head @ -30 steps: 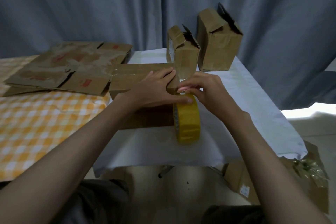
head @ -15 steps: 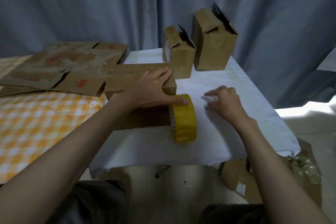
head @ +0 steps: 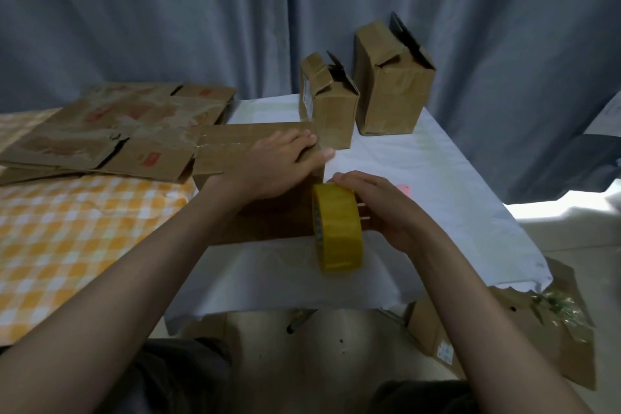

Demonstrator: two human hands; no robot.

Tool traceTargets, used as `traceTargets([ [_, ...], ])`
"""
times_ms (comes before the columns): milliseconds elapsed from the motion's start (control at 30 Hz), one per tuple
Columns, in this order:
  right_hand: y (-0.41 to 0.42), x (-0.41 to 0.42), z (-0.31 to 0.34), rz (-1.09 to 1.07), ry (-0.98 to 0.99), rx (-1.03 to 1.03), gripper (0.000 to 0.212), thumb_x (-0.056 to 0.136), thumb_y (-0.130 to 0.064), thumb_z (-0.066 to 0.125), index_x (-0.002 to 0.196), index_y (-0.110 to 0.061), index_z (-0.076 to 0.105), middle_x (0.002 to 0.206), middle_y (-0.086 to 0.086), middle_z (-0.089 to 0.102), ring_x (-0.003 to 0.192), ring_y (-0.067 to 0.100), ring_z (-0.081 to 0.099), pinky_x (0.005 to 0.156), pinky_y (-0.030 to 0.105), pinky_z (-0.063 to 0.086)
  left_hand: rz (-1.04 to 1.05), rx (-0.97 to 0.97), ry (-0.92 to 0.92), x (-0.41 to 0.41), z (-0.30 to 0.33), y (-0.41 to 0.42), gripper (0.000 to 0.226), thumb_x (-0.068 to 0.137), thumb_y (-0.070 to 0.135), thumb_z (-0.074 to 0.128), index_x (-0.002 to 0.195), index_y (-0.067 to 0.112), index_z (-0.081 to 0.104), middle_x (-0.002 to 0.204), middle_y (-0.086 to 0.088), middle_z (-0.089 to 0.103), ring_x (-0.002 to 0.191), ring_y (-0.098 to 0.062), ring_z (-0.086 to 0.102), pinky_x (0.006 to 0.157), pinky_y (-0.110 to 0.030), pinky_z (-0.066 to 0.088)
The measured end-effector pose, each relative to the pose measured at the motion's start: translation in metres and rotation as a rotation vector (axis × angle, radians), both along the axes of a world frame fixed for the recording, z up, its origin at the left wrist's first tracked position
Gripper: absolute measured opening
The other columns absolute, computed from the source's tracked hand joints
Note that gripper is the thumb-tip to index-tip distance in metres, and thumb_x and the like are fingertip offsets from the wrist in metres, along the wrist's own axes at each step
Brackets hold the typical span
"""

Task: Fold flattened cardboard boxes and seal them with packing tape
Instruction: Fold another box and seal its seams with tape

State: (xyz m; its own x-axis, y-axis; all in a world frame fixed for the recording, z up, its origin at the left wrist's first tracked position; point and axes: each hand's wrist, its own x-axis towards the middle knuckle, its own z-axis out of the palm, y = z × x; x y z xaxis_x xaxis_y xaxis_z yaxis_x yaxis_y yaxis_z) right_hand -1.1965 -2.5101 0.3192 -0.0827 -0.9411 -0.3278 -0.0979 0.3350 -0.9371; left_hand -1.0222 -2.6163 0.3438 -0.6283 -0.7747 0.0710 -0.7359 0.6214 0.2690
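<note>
Left hand (head: 268, 168) presses flat on box (head: 255, 185) (light, dents easily); right hand (head: 379, 208) clasps tape roll (head: 337, 228) by rim.

The right hand (head: 379, 208), which half a second ago lay apart on the white cloth to the right, is back at the yellow tape roll (head: 337, 228), its fingers curved over the roll's top and right side. The left hand (head: 272, 165) has slid farther along the box (head: 255, 178), its thumb off the roll and fingertips now at the box's far right edge.
</note>
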Motion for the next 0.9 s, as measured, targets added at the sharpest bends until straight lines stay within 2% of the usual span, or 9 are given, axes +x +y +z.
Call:
traceTargets([
  [100,0.009,0.000,0.003,-0.004,-0.060,0.004,0.040,0.097,-0.048,0.059,0.119,-0.016,0.068,0.114,0.014,0.070,0.090,0.020,0.071,0.070,0.028,0.057,-0.022,-0.159,0.004,-0.003,-0.001,-0.011,0.048,0.099,0.061,0.035,0.126,0.026,0.054,0.129,0.005,0.050,0.118,-0.016,0.044,0.098,-0.042,0.036],
  [233,0.019,-0.003,0.005,-0.042,-0.246,0.000,0.032,0.098,-0.035,0.060,0.120,-0.014,0.070,0.101,0.005,0.071,0.073,0.009,0.072,0.065,0.024,0.058,-0.087,-0.262,-0.005,-0.002,-0.007,-0.021,0.057,0.088,0.072,0.046,0.120,0.025,0.053,0.124,0.004,0.048,0.105,-0.013,0.036,0.086,-0.035,0.033],
  [333,0.025,-0.005,0.004,-0.062,-0.284,-0.011,0.028,0.097,-0.031,0.063,0.119,-0.016,0.071,0.100,0.004,0.072,0.075,0.010,0.072,0.070,0.026,0.059,-0.140,-0.366,-0.023,0.004,-0.016,-0.021,0.064,0.081,0.076,0.053,0.119,0.024,0.052,0.123,0.003,0.048,0.101,-0.014,0.036,0.080,-0.033,0.032],
  [433,0.027,-0.008,0.002,-0.117,-0.264,-0.051,0.022,0.095,-0.030,0.065,0.115,-0.022,0.074,0.105,0.004,0.071,0.086,0.018,0.067,0.077,0.032,0.056,-0.127,-0.378,-0.005,0.005,-0.016,-0.019,0.065,0.079,0.076,0.055,0.119,0.024,0.052,0.124,0.002,0.047,0.101,-0.014,0.035,0.081,-0.035,0.032],
  [533,0.029,-0.012,0.004,-0.143,-0.219,-0.083,0.024,0.092,-0.032,0.069,0.116,-0.031,0.072,0.115,0.003,0.069,0.091,0.019,0.066,0.076,0.030,0.055,-0.086,-0.333,-0.004,0.002,-0.015,-0.017,0.074,0.072,0.081,0.060,0.119,0.025,0.049,0.124,0.004,0.044,0.107,-0.017,0.038,0.087,-0.038,0.036],
  [600,0.030,-0.015,0.006,-0.147,-0.201,-0.094,0.029,0.090,-0.030,0.072,0.118,-0.035,0.069,0.120,0.008,0.066,0.090,0.017,0.066,0.071,0.025,0.056,-0.059,-0.314,-0.006,0.000,-0.015,-0.015,0.082,0.067,0.090,0.052,0.118,0.027,0.049,0.121,0.005,0.041,0.105,-0.013,0.033,0.088,-0.039,0.036],
  [700,0.030,-0.017,0.007,-0.162,-0.197,-0.099,0.031,0.088,-0.026,0.073,0.117,-0.037,0.069,0.125,0.015,0.062,0.089,0.019,0.065,0.069,0.025,0.055,-0.016,-0.306,0.043,-0.005,-0.015,-0.016,0.070,0.075,0.087,0.043,0.110,0.027,0.050,0.118,0.005,0.041,0.102,-0.014,0.034,0.089,-0.041,0.038],
  [800,0.031,-0.018,0.007,-0.165,-0.193,-0.086,0.031,0.089,-0.026,0.073,0.118,-0.037,0.068,0.126,0.012,0.062,0.091,0.018,0.066,0.071,0.026,0.056,-0.019,-0.316,0.054,-0.009,-0.016,-0.019,0.061,0.078,0.078,0.054,0.110,0.026,0.051,0.121,0.003,0.044,0.107,-0.018,0.040,0.089,-0.041,0.038],
  [900,0.032,-0.019,0.006,-0.152,-0.194,-0.094,0.032,0.089,-0.026,0.073,0.119,-0.037,0.068,0.123,0.013,0.064,0.089,0.017,0.066,0.076,0.029,0.055,-0.020,-0.229,0.078,-0.009,-0.009,-0.024,0.074,0.069,0.084,0.060,0.119,0.029,0.052,0.126,0.005,0.046,0.111,-0.017,0.040,0.091,-0.038,0.038],
])
